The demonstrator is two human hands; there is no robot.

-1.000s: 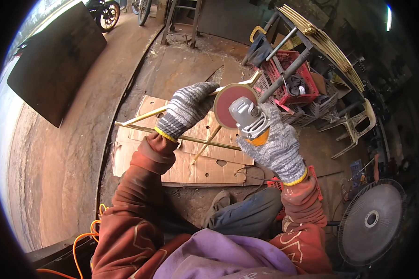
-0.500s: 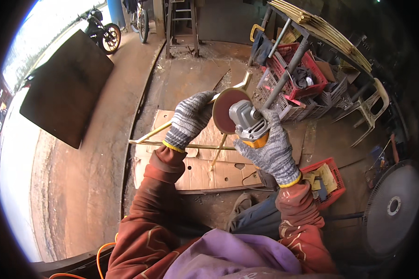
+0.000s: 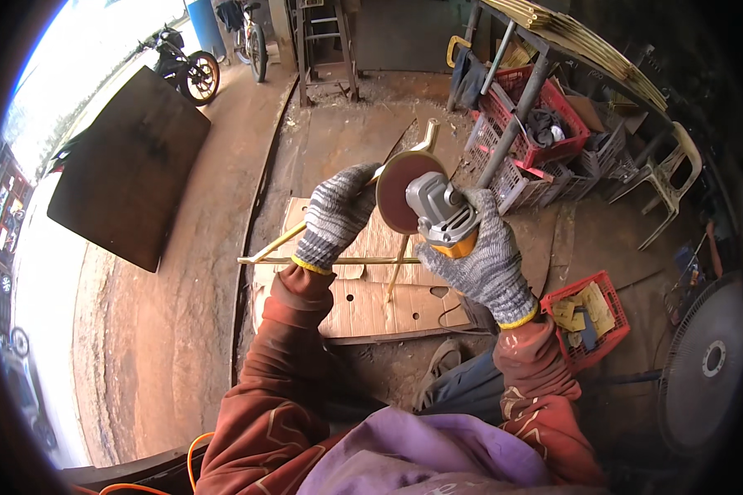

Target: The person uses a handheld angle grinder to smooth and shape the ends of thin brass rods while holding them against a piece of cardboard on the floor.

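In my right hand, gloved in grey knit, is an angle grinder with a silver head and a yellow body. Its round reddish-brown disc faces left, close against a gold-coloured metal frame. My left hand, in a striped grey-and-white glove, is closed round one bar of that frame, just left of the disc. The frame's bars spread out below both hands, over a flat sheet of cardboard with holes in it. The disc hides where it meets the bar, so contact is unclear.
A red crate with yellowish pieces sits at my right, near a large fan. Stacked crates and a plastic chair stand farther back. Left are a dark panel and a motorcycle. An orange cable runs at lower left.
The surroundings have shifted slightly rightward in the picture as my view turned. Both hands keep their grips, and the grinder stays at nearly the same spot beside the bar.
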